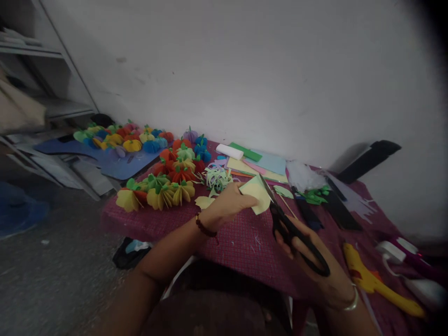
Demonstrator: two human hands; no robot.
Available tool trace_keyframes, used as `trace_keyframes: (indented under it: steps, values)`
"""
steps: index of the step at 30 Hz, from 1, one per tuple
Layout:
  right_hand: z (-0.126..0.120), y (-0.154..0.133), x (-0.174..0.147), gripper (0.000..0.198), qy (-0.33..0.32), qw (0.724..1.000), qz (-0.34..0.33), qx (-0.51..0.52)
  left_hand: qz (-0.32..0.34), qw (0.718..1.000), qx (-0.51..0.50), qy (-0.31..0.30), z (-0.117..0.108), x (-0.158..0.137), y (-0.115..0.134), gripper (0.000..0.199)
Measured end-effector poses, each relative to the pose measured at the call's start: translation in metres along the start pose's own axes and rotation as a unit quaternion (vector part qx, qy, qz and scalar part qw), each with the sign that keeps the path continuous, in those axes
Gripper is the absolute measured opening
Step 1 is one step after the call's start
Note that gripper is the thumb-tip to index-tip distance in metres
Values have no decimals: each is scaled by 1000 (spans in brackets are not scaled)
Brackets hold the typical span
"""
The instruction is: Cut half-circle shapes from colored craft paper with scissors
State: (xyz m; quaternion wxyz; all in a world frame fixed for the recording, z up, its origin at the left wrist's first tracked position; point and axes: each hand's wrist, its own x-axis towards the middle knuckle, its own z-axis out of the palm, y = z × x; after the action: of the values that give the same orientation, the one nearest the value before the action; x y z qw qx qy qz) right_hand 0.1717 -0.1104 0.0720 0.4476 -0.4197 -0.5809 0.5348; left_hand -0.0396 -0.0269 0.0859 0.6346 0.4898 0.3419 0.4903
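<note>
My left hand (pixel 233 200) pinches a pale yellow-green piece of paper (pixel 257 193) over the table, thumb on top. In my right hand (pixel 308 252) is a pair of black-handled scissors (pixel 285 224), fingers through the loops. The scissor blades lie at the right edge of the paper; how far they are apart is hard to make out. Beneath my left hand lies a pale yellow cut paper piece (pixel 204 201). A heap of curly paper strips (pixel 217 179) sits just behind that hand, and a light green cut piece (pixel 283 192) lies beyond the scissors.
Several folded paper pumpkins (pixel 180 172) crowd the left of the red cloth-covered table (pixel 238 252), with more on a blue table (pixel 129 163). Coloured sheets (pixel 268 162) lie at the back. On the right are a yellow glue gun (pixel 378 282), a white plug (pixel 391 252) and a plastic bag (pixel 304 175).
</note>
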Motion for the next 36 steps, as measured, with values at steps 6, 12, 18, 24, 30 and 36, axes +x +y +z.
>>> trace_keyframes:
  steps: [6,12,18,24,30,36]
  values:
    - [4,1,-1,58,5,1000,9,-11,3,996,85,-4,0,-5,-8,24]
    - [2,4,-2,58,6,1000,21,-16,-25,999,41,-5,4,-6,-10,28]
    - [4,9,-5,57,11,998,37,42,-49,995,-75,-30,7,-3,-11,27]
    - [1,4,-8,47,-9,999,37,25,-73,991,-60,-93,-2,0,-3,26]
    - [-6,2,-9,51,-17,999,49,-1,-87,990,-14,-106,-7,2,1,25]
    - [-9,-5,-12,58,2,996,52,-79,-94,987,7,-131,-13,4,-1,30]
